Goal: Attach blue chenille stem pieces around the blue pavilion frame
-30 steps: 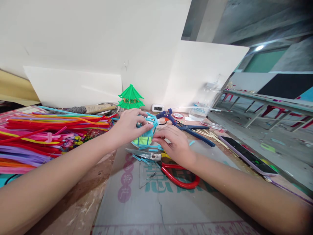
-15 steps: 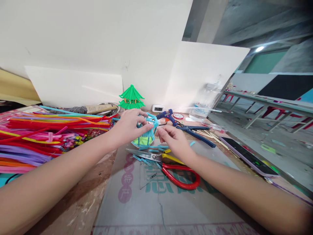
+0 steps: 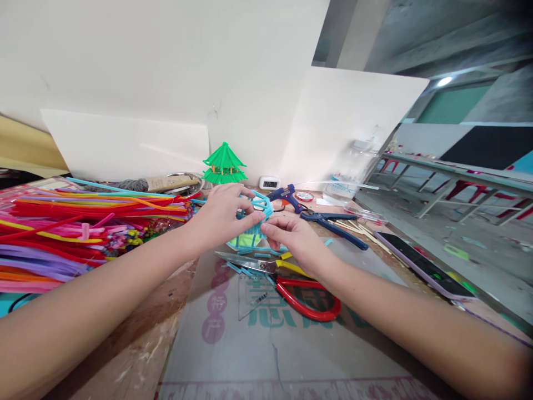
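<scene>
My left hand (image 3: 229, 210) is closed around a light-blue openwork piece (image 3: 262, 204) that looks made of pipe cleaners, thumb on its near side. Against the right edge of that piece, the fingers of my right hand (image 3: 287, 233) are pinched together. Whatever lies between those fingertips is too small or hidden to make out. Just below, a pale green pad with blue strips (image 3: 249, 240) is partly covered by my hands. Red-handled scissors (image 3: 308, 300) lie in front, with short blue offcuts (image 3: 245, 271) beside the blades.
Bundles of coloured pipe cleaners (image 3: 91, 214) fill the left side. Behind stand a green pipe-cleaner roof (image 3: 225, 164) and a small clock (image 3: 270, 183). A glue gun (image 3: 285, 194), blue-handled pliers (image 3: 337, 225), wooden sticks (image 3: 366, 233) and a phone (image 3: 422, 264) lie to the right.
My right hand has moved slightly left, bringing its pinched fingertips up to the blue piece. The left hand keeps its hold, with the piece shifted a little to the right.
</scene>
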Available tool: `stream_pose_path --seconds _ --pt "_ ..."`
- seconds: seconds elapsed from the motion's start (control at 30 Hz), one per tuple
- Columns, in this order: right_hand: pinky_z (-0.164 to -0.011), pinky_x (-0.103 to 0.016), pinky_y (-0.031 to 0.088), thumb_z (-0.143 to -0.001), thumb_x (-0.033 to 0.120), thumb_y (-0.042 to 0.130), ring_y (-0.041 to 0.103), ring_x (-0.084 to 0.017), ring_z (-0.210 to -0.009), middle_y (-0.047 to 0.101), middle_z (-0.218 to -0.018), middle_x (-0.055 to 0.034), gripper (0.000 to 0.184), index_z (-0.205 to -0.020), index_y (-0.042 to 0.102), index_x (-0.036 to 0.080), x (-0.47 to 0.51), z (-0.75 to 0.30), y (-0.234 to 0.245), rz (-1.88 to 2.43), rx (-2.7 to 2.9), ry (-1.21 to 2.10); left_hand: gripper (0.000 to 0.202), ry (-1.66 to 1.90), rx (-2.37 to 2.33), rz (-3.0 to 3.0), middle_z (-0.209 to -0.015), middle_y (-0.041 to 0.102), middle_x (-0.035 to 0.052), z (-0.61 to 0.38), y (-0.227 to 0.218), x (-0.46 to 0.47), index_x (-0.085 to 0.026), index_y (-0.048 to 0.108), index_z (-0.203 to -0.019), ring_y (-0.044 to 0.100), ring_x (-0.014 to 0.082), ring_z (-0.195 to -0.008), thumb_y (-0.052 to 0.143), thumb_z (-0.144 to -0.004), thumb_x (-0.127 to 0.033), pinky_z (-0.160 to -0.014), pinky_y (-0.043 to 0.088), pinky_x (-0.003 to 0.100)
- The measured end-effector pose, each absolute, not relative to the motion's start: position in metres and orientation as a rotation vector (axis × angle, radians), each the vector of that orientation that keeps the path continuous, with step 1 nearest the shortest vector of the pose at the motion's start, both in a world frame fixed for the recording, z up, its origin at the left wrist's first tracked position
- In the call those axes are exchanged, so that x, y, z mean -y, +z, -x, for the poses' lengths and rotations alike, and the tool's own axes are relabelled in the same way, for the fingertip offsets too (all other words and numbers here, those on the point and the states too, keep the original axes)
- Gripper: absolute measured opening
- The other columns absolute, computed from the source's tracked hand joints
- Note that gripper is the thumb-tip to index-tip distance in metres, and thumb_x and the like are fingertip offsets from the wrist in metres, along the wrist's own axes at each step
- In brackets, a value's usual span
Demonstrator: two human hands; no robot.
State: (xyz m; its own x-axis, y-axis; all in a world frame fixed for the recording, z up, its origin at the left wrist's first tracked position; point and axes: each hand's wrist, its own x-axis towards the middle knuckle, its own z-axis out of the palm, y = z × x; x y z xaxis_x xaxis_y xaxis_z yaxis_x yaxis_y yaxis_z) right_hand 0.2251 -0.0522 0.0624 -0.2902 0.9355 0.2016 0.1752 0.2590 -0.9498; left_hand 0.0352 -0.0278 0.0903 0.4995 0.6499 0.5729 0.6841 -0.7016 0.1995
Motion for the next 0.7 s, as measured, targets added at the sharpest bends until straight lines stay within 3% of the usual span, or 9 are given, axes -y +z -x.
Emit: stream_pose_path --seconds 0.4,0.7 --pt "-0.058 -0.027 0.035 -0.075 0.041 0.069 0.046 -0.011 -0.055 0.053 -0.055 0.0028 0.029 -0.063 0.061 0.016 0.0529 -0.2241 0.0642 0.988 1.663 1.153 0.031 -0.973 1.214 2.677 -0.120 0.066 0.0044 -0.0352 0.0904 0.0272 -0.026 0.076 -0.078 0.050 0.0299 -0.124 0.056 -0.088 -0.047 -0.106 0.033 0.052" --pt "-0.056 -0.026 0.033 -0.080 0.041 0.064 0.041 -0.010 -0.055 0.049 -0.055 0.0039 0.033 -0.059 0.055 0.017 0.0533 -0.2240 0.0623 0.984 1.707 1.110 0.031 -0.975 1.200 2.675 -0.119 0.066 0.0042 -0.0359 0.0901 0.0276 -0.026 0.076 -0.078 0.051 0.0300 -0.123 0.056 -0.089 -0.046 -0.105 0.034 0.052"
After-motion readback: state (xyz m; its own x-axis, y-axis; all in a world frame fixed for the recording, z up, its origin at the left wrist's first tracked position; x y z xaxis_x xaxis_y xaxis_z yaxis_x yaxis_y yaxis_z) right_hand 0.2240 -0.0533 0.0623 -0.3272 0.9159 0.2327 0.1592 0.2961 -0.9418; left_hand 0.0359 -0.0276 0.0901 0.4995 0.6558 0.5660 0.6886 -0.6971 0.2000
